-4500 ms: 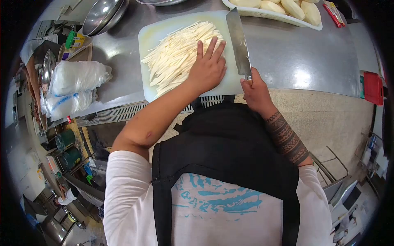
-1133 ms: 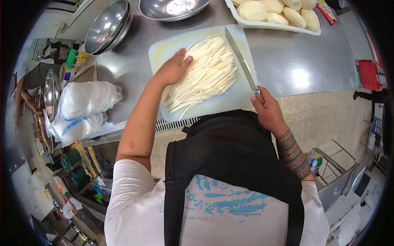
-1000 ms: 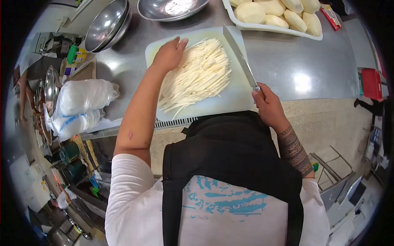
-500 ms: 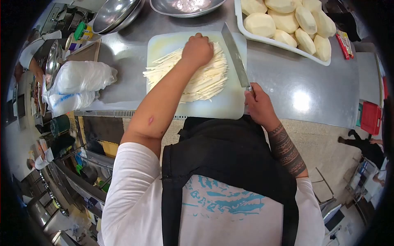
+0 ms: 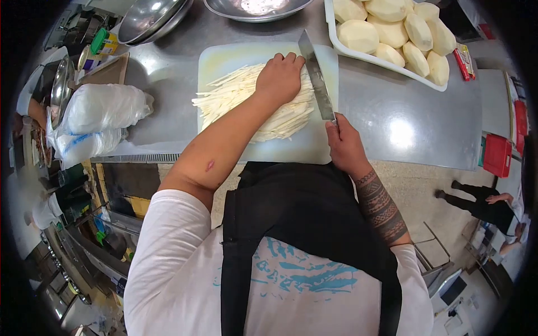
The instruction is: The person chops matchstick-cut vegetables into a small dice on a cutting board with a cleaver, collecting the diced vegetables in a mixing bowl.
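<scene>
No writing can be read clearly here. The white shirt has a blue-green print under the black apron (image 5: pixel 314 218), but its shapes do not form clear letters. The plastic bags (image 5: pixel 101 109) at the left carry blue printing that is too small to read, and the same is true for the red packet (image 5: pixel 463 56) beside the tray (image 5: pixel 403 73).

The potato strips (image 5: pixel 235 95) lie in a loose pile on the middle of the white cutting board (image 5: pixel 224 56), which sits on the steel counter (image 5: pixel 403 123) just in front of the person. The strips are thin, long and pale cream, mostly lying in the same direction, with some ends spreading out to the left.

The left hand (image 5: pixel 280 78) rests on top of the right part of the pile, fingers bent down and close together, pressing the strips but not closing around them. The right hand (image 5: pixel 344 147) is closed around the handle of the knife (image 5: pixel 316 75), whose wide blade stands on the board, just beside the left hand's fingers.

Peeled potatoes (image 5: pixel 358 36) fill the tray behind the board. Metal bowls (image 5: pixel 151 17) stand at the far left.
</scene>
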Motion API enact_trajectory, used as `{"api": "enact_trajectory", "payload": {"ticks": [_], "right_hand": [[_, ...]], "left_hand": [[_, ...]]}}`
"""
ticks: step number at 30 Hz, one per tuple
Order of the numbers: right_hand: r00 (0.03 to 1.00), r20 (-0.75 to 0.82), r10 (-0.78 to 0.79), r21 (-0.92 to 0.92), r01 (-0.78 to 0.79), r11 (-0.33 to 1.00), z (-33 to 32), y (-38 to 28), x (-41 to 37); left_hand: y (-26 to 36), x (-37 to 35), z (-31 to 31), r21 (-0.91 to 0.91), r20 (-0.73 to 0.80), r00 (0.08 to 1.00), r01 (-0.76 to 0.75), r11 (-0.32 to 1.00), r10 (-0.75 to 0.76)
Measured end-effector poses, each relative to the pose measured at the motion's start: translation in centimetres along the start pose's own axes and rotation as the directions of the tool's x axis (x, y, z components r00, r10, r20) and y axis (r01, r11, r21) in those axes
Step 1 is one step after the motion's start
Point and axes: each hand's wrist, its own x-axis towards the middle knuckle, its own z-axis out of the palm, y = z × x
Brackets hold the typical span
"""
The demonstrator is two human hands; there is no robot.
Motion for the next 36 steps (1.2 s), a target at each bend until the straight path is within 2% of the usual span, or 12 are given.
{"api": "enact_trajectory", "payload": {"ticks": [2, 4, 7, 10, 13, 16, 20, 22, 26, 30, 33, 36], "right_hand": [[1.000, 0.009, 0.021, -0.034, -0.021, 0.999, -0.7, -0.8, -0.3], [0.998, 0.036, 0.054, -0.137, -0.048, 0.989, -1.8, -2.5, -1.6], [0.998, 0.056, 0.039, -0.139, -0.030, 0.990, -2.7, -4.3, -3.1], [0.998, 0.029, -0.055, -0.226, 0.060, 0.972, -0.2, 0.8, 0.8], [0.998, 0.063, -0.009, -0.136, 0.017, 0.991, -1.7, -2.2, 1.6], [0.997, 0.078, 0.031, -0.167, -0.018, 0.986, -3.1, -5.2, -1.6], [0.999, 0.036, 0.018, -0.206, -0.010, 0.979, -0.3, -1.2, 0.5], [0.998, 0.005, -0.068, -0.111, 0.069, 0.991, -0.6, -2.3, 1.1], [0.999, 0.053, -0.005, -0.113, 0.011, 0.994, -1.7, -4.0, -2.3], [0.998, 0.014, -0.053, -0.185, 0.055, 0.981, -0.1, -1.0, 1.0], [0.999, 0.024, -0.040, -0.104, 0.042, 0.994, -1.5, -3.9, -1.3], [1.000, 0.003, -0.029, -0.117, 0.029, 0.993, -0.2, -2.3, -0.9]], "left_hand": [[0.0, 0.2, -0.1, 0.013, 0.046, 0.999, 0.019, 1.000, -0.019], [-0.1, 0.2, 0.0, -0.004, 0.031, 0.999, 0.010, 1.000, -0.010], [-0.5, 0.1, 0.5, -0.008, -0.007, 1.000, -0.019, 1.000, 0.018], [-0.5, 0.1, 0.5, 0.011, -0.011, 0.999, -0.046, 0.999, 0.046], [-0.5, 0.3, 0.6, 0.027, 0.004, 1.000, -0.027, 0.999, 0.027], [-0.6, 0.1, 0.6, 0.026, 0.005, 1.000, -0.019, 0.999, 0.019], [-0.2, 0.1, 0.3, 0.008, 0.023, 1.000, 0.009, 1.000, -0.010], [-0.2, 0.3, 0.3, 0.011, 0.013, 1.000, 0.012, 1.000, -0.012], [-0.4, 0.2, 0.6, 0.021, 0.025, 1.000, 0.000, 1.000, 0.000], [-0.2, 0.3, 0.4, 0.009, -0.021, 1.000, 0.009, 1.000, -0.009], [-0.2, 0.1, -0.1, 0.001, 0.074, 0.997, 0.024, 1.000, -0.024], [-0.1, 0.0, 0.5, -0.037, 0.011, 1.000, 0.028, 0.999, -0.027]]}}
